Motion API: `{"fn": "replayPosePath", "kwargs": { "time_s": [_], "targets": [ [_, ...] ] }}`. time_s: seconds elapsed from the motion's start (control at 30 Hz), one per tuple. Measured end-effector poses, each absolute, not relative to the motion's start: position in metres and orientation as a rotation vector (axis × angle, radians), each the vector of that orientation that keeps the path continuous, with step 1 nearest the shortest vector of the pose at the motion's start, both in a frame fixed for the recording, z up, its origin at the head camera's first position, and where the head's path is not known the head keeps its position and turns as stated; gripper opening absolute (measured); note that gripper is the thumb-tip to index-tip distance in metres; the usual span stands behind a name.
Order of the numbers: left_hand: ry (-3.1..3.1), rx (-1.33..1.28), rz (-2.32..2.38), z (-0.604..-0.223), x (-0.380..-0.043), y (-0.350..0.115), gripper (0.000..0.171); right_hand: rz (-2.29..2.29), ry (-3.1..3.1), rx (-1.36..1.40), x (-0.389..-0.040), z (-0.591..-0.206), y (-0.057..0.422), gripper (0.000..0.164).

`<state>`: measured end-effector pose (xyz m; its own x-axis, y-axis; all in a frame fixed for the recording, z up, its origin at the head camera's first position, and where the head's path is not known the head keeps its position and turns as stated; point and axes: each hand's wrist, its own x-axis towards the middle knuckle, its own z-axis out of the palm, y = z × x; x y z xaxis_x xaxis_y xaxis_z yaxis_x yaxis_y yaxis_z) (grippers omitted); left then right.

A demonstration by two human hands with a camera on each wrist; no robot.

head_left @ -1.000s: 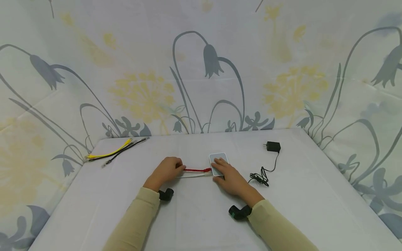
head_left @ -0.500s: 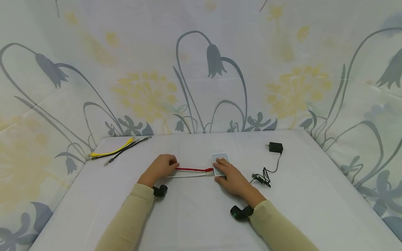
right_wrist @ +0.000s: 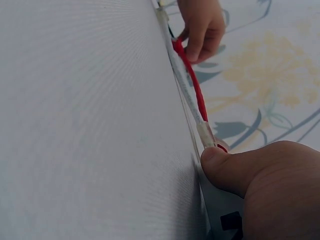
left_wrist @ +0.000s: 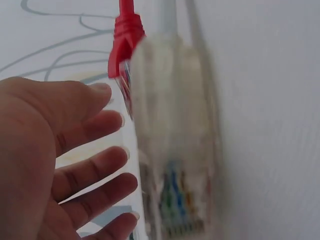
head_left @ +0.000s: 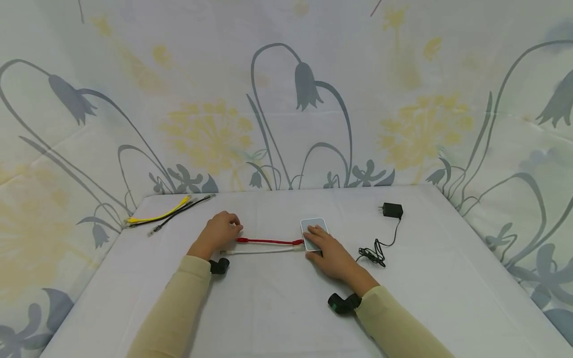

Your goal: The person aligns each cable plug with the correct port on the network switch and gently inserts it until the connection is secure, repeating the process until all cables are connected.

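Note:
My left hand (head_left: 220, 229) hovers just past the free end of a red network cable (head_left: 269, 242), its fingers loosely spread and holding nothing. In the left wrist view the red plug (left_wrist: 126, 40) is beside the thumb, and the clear plug (left_wrist: 172, 100) of a white network cable (head_left: 261, 251) looms close to the camera, blurred. Both cables lie side by side and run to the left edge of a small white router (head_left: 315, 223) with a grey top. My right hand (head_left: 331, 256) rests flat-fingered on the router; in the right wrist view its thumb (right_wrist: 220, 167) is right at the cable ends.
A black power adapter (head_left: 392, 210) lies at the right, its coiled cord (head_left: 372, 254) leading toward the right hand. Yellow (head_left: 161, 217) and black (head_left: 179, 211) network cables lie at the table's back left. A floral cloth (head_left: 286, 124) hangs behind the white table (head_left: 277, 308).
My left hand has slid left along the red cable, let go and come off its end. The plug ends of both cables have come into sight. The right hand stays on the router.

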<state>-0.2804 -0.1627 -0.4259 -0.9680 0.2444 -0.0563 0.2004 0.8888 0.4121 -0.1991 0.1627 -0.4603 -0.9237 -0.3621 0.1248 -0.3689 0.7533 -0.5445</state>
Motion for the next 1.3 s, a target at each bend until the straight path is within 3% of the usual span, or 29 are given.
{"fn": "replayPosePath", "kwargs": {
  "time_s": [0.97,1.3],
  "targets": [
    [3.086,0.075,0.399,-0.425,-0.304,-0.2,0.055,0.928,-2.943,0.592,-0.196,-0.458,0.164,0.055],
    [3.056,0.07,0.517,-0.428,-0.312,-0.211,0.064,0.906,-2.954,0.587,-0.197,-0.457,0.163,0.056]
  ]
}}
